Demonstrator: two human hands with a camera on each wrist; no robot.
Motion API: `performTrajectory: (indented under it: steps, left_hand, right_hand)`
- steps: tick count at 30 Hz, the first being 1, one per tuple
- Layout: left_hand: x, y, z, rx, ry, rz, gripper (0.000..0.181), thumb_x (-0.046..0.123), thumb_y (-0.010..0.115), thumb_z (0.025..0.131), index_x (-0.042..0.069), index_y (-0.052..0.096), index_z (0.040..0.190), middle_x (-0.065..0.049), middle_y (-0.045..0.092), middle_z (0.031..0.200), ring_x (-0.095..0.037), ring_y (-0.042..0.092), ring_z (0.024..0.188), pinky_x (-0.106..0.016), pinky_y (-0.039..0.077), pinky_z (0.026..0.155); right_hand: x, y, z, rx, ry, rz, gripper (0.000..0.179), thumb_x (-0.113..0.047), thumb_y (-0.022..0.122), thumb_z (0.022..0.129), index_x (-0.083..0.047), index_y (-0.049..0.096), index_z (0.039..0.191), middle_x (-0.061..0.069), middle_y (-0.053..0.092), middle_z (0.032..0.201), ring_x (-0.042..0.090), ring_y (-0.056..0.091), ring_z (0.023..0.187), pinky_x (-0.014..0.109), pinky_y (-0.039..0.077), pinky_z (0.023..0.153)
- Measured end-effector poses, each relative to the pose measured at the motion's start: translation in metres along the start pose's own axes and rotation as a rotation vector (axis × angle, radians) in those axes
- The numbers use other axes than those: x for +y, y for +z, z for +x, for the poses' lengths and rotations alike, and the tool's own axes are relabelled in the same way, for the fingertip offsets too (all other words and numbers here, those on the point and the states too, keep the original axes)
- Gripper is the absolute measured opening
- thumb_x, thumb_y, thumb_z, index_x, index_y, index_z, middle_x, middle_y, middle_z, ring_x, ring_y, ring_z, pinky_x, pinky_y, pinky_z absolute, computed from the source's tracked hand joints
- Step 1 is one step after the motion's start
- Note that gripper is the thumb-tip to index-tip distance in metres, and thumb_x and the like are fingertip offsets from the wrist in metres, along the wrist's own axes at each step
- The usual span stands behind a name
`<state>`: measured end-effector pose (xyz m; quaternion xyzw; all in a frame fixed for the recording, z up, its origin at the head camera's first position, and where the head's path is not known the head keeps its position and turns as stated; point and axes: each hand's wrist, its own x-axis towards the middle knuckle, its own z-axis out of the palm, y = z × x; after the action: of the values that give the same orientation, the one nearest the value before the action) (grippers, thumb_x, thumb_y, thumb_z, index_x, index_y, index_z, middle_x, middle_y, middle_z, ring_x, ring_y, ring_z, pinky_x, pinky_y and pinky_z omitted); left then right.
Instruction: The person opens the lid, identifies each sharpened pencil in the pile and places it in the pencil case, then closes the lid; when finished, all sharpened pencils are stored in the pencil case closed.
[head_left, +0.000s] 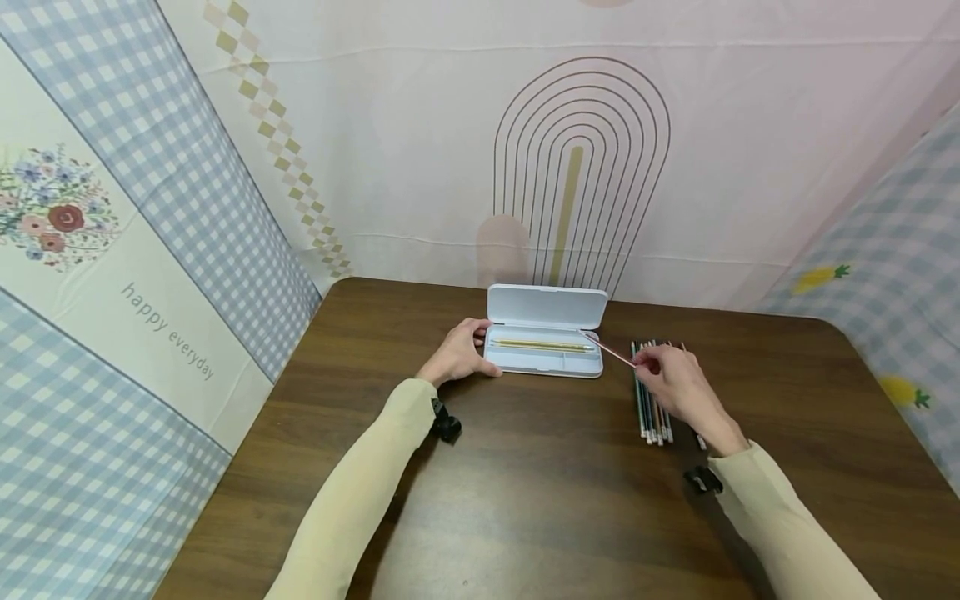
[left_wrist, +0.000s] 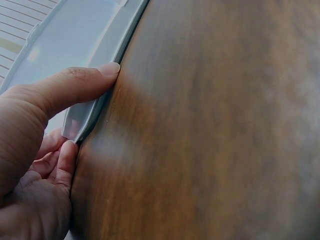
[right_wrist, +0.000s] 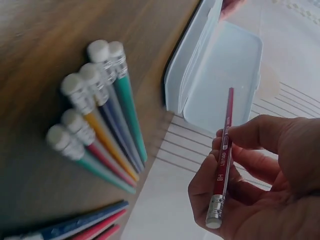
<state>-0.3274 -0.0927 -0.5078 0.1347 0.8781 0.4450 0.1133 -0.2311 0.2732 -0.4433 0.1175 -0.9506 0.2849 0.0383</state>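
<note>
A pale blue-white pencil case (head_left: 547,308) lies with its lid raised near the table's back edge. Yellow pencils (head_left: 536,344) lie lengthwise inside. My left hand (head_left: 459,352) holds the case's left end, with the thumb (left_wrist: 87,82) along the front rim and the other fingers bent at the end wall. Between thumb and fingers, my right hand (head_left: 675,382) pinches a red pencil (right_wrist: 225,160) marked HB. Its far tip overlaps the case's right end in the head view, and its white eraser end points back towards the wrist.
Several eraser-topped pencils (right_wrist: 97,112) in green, red, yellow and dark blue lie side by side under and in front of the right hand. A few more pencils (right_wrist: 82,226) lie beside them. A patterned cloth (head_left: 420,167) hangs behind the wooden table (head_left: 525,500).
</note>
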Motion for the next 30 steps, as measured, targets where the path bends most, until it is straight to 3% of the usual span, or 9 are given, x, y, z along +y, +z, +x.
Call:
performTrajectory:
  steps: [12, 24, 30]
  left_hand:
    - [0.000, 0.001, 0.002, 0.009, 0.004, 0.024, 0.098, 0.016, 0.100, 0.076, 0.003, 0.051, 0.159, -0.015, 0.057, 0.151, -0.032, 0.061, 0.136, -0.043, 0.052, 0.119]
    - [0.000, 0.001, 0.000, 0.010, 0.005, 0.037, 0.096, 0.017, 0.099, 0.076, 0.003, 0.051, 0.158, -0.015, 0.056, 0.155, -0.031, 0.060, 0.138, -0.043, 0.052, 0.120]
    - [0.001, 0.002, 0.001, 0.014, 0.001, 0.020, 0.097, 0.015, 0.099, 0.076, 0.002, 0.051, 0.159, -0.016, 0.056, 0.154, -0.032, 0.061, 0.137, -0.044, 0.052, 0.120]
  right_hand:
    - [-0.017, 0.013, 0.034, -0.062, -0.048, 0.000, 0.017, -0.003, 0.064, 0.103, 0.005, 0.077, 0.111, 0.020, 0.074, 0.104, 0.022, 0.058, 0.080, 0.030, 0.045, 0.070]
    - [-0.024, 0.039, 0.064, -0.091, -0.234, -0.041, 0.014, 0.002, 0.065, 0.103, 0.006, 0.078, 0.108, 0.020, 0.074, 0.104, 0.028, 0.068, 0.091, 0.042, 0.059, 0.081]
    - [-0.022, 0.050, 0.078, -0.088, -0.274, -0.066, 0.012, 0.001, 0.067, 0.103, 0.005, 0.078, 0.106, 0.019, 0.073, 0.103, 0.026, 0.064, 0.089, 0.042, 0.056, 0.080]
